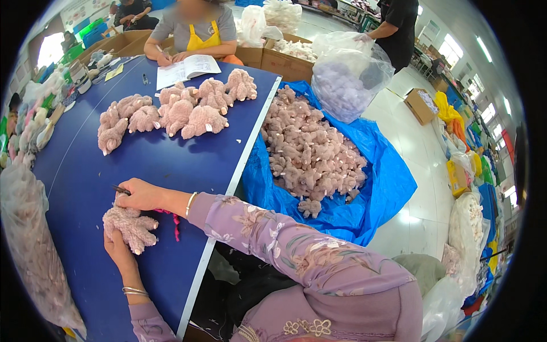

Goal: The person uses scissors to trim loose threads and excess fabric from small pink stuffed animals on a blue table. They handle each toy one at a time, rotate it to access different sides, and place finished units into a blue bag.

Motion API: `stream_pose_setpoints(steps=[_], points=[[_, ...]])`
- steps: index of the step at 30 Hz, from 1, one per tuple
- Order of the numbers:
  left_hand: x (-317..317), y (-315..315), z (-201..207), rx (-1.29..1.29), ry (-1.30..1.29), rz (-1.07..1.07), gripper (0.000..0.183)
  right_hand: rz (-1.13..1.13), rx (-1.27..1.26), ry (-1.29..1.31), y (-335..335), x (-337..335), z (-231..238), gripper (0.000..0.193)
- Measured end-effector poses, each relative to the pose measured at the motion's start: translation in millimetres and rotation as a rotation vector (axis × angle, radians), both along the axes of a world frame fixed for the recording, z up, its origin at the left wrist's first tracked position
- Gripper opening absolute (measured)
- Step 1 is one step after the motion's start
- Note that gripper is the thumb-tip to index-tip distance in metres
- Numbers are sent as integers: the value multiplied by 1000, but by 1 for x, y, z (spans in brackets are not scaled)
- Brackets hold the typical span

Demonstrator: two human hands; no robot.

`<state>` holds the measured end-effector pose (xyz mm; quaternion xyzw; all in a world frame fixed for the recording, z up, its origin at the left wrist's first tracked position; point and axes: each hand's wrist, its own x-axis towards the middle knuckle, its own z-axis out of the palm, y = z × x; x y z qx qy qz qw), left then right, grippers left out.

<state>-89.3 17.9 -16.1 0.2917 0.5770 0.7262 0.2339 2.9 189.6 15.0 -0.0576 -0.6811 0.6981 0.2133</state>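
Head view: at lower left of the frame, the plush toy (130, 223) you are working on lies over the blue table (80, 182), its pale pink pile nubby and curled, its stubby limbs ending in smooth cream tips. Your left hand (118, 251) is clamped on its lower left side; the fingers beneath are hidden by the fleece. Your right hand (142, 195), at the toy's upper end, has its fingers closed around a slim dark tool (120, 189); only a short piece shows, so its kind is hard to make out, as is whether those fingers also press the fleece.

Just beside the toy you have a knotted, bright pink cord (176, 227), thin and limp. Farther up the smooth tabletop, rounded plush toys (178, 115) sit in a loose cluster, some overlapping others, a few with small white tags.

Right of the table's pale straight edge, crinkled blue sheeting (390, 185) cradles a dense heap of dusty-pink plush pieces (310, 145); those underneath are buried. Above it, a clear, wrinkled bag (356, 77) blurs its lavender contents. At far left, a filmy plastic bag (34, 239) of pinkish fuzzy goods is cut off by the dark fisheye rim.
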Motion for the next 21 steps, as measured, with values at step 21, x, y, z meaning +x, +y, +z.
stream_pose_setpoints(steps=[21], points=[[2, 2, 1, -71, 9, 12, 28, -53, 8, 26, 5, -3, -3, 19]])
